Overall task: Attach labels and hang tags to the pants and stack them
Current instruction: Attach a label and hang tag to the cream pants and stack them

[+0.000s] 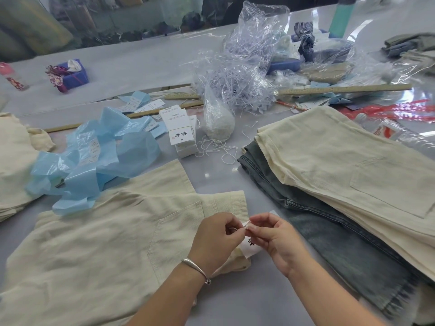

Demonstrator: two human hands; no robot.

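Glossy grey table [226, 300] — both hands [247, 234] pinch thin white string [246, 224] over cream woven pants [98, 238], card tag [250, 249] beneath

Position: worn on the person's head
Direction: aimed forward and down across the worktop [223, 180]
Nearness: close above the hands

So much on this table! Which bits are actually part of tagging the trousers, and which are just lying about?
Part of the job:
left hand and right hand, pinching a white string
hang tag
cream pants
stack of pants
spare hang tags

Just lying about:
blue plastic bags
wooden ruler
water bottle
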